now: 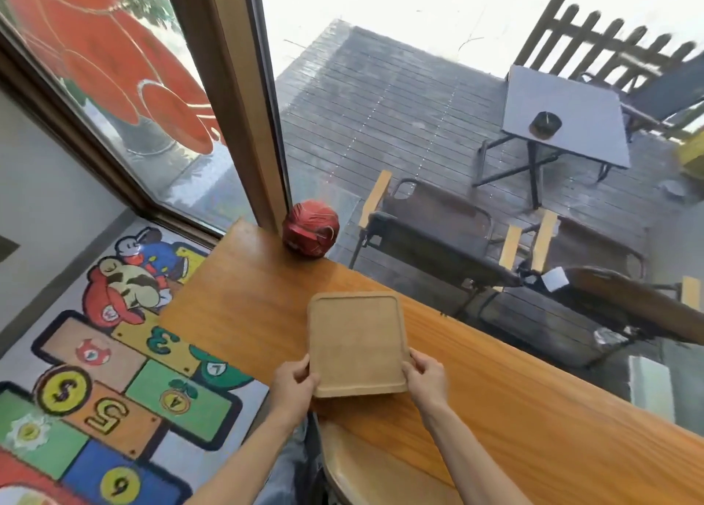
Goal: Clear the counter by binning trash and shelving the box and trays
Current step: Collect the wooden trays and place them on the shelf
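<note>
We held the wooden tray [358,342] between our hands, left hand [293,384] and right hand [426,377] gripping its near corners above the surface [495,390], a red ball [310,227] well beyond them.

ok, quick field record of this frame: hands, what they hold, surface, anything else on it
left hand: grips the tray's left edge, near corner
right hand: grips the tray's right edge, near corner
tray: wooden, empty; near edge seems lifted off the counter
counter: orange-brown wood, runs along the window
also on counter: red ball-like object at the far end by the window frame, apart from the tray
trash or box: none in view
</note>
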